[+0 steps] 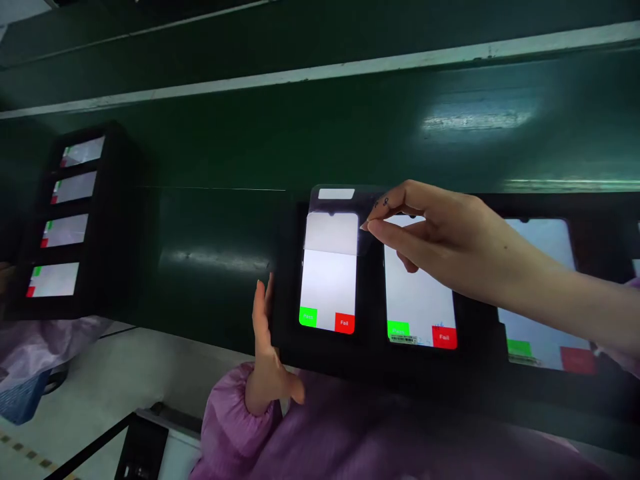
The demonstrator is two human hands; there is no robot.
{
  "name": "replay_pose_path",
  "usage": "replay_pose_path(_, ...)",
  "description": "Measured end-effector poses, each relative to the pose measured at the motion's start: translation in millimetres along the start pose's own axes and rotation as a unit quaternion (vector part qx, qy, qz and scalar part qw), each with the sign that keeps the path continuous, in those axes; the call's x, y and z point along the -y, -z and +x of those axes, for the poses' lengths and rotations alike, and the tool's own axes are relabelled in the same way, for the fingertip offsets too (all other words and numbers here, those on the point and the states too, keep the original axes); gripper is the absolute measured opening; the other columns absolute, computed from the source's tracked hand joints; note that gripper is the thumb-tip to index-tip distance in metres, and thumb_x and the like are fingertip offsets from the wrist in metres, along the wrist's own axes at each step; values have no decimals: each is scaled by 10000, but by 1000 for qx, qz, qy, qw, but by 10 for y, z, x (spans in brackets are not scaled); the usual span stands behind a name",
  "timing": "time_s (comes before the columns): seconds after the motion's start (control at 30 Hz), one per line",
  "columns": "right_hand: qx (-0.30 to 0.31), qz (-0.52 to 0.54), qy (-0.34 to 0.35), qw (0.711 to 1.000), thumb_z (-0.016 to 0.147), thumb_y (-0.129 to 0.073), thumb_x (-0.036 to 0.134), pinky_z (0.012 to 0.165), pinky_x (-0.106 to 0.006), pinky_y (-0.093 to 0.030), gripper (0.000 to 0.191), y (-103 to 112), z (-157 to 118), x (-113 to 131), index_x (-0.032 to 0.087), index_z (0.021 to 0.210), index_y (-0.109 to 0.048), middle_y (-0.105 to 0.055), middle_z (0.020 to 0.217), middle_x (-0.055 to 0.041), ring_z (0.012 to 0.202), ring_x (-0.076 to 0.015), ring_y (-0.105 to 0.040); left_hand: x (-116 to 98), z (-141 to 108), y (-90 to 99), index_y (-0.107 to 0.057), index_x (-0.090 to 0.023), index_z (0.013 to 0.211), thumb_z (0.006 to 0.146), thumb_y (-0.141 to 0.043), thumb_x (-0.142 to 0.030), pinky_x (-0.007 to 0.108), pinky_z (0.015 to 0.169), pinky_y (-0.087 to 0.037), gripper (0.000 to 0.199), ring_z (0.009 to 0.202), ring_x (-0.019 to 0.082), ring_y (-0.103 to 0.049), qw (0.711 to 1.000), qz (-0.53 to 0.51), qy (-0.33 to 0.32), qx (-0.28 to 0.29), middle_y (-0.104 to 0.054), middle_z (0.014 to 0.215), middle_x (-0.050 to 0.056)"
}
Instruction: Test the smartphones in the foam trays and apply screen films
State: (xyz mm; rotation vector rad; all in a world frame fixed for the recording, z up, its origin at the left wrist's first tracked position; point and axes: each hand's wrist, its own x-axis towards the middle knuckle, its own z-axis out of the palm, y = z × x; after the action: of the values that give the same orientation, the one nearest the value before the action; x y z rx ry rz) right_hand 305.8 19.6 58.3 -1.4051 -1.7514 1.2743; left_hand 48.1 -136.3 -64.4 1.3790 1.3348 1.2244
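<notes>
My right hand [440, 233] pinches the right edge of a clear film [330, 235] between thumb and index finger. This film, with a white strip at its top, lies over the upper part of a lit phone [328, 287]. Green "Pass" and red "Fail" boxes show at the foot of the white screen. The phone sits at the left end of a long black tray [340, 350]. Against the tray's left side rests my left hand [269, 353], fingers stretched out and thumb apart. A second lit phone [420, 303] is partly behind my right hand.
Farther right in the tray, a third lit phone [543, 267] is partly covered by my forearm. Another black tray [95, 260] with several lit screens stands at left on the green bench [210, 153]. A person's pale sleeve [40, 347] shows below it.
</notes>
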Motion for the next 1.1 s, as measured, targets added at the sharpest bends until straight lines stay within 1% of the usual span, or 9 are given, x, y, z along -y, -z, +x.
replay_pose_path(0.07,4,0,0,1000,959,-676,545,447,-296,-391,289,-22,-33,2,261,979,-624,-673,865,0,480,-96,-520,19,-60,49,31,-347,1704,577,-845,-860,615,1309,-336,1517,1634,425,-230,999,44,-4,21,-132,1792,195)
replay_pose_path(0.13,4,-6,3,1000,953,-672,575,459,-303,-389,318,-44,-57,6,261,974,-628,-674,867,-2,486,-98,-516,89,-124,104,75,-409,1687,577,-979,-658,622,1293,-360,1551,1636,405,-229,996,91,6,22,-145,1794,173)
replay_pose_path(0.27,3,-19,7,1000,950,-659,593,451,-304,-378,333,-83,-82,5,262,985,-640,-683,895,-15,482,-98,-503,246,-192,168,100,-458,1672,719,-970,-436,550,1239,-467,1433,1593,340,-361,990,143,16,1,-298,1756,140)
replay_pose_path(0.53,3,-26,3,1000,955,-633,586,414,-298,-409,333,-126,-112,-29,255,989,-619,-708,1049,-45,496,-98,-519,215,-202,144,-30,-451,1690,756,-946,-426,478,1104,-604,1309,1420,305,-601,976,208,-56,-41,-545,1612,96)
replay_pose_path(0.73,-25,-27,34,999,961,-640,558,424,-285,-425,314,-43,-106,12,248,993,-605,-726,1077,-59,502,-95,-535,189,-232,138,-100,-408,1697,750,-947,-441,512,1134,-584,1271,1445,325,-579,974,211,-68,-44,-539,1612,132)
replay_pose_path(0.9,-44,-17,35,998,971,-628,497,451,-294,-450,261,-48,-68,101,239,986,-590,-730,1112,-65,508,-96,-540,92,-177,192,-184,-328,1692,705,-916,-642,558,1160,-547,1267,1493,373,-522,978,188,-91,-30,-493,1632,192)
replay_pose_path(0.97,-18,-10,48,999,978,-612,453,453,-287,-457,218,-87,-98,114,242,1033,-600,-740,1116,-52,486,-89,-537,45,-141,216,-263,-286,1672,729,-870,-698,574,1192,-512,1195,1502,382,-509,973,196,-118,-39,-497,1617,208)
replay_pose_path(1.0,20,-19,62,998,983,-603,430,455,-284,-455,209,-106,-142,112,243,1073,-619,-751,1084,-41,473,-89,-538,18,-122,226,-291,-266,1662,753,-840,-718,575,1191,-511,1154,1488,381,-525,969,205,-134,-44,-520,1591,211)
replay_pose_path(1.1,193,-108,142,965,1032,-566,417,506,-287,-475,272,-128,-429,73,255,1200,-705,-775,908,-11,515,-132,-621,-95,-76,247,-376,-252,1627,804,-798,-713,561,1141,-551,1034,1401,363,-598,957,230,-167,-54,-592,1493,190)
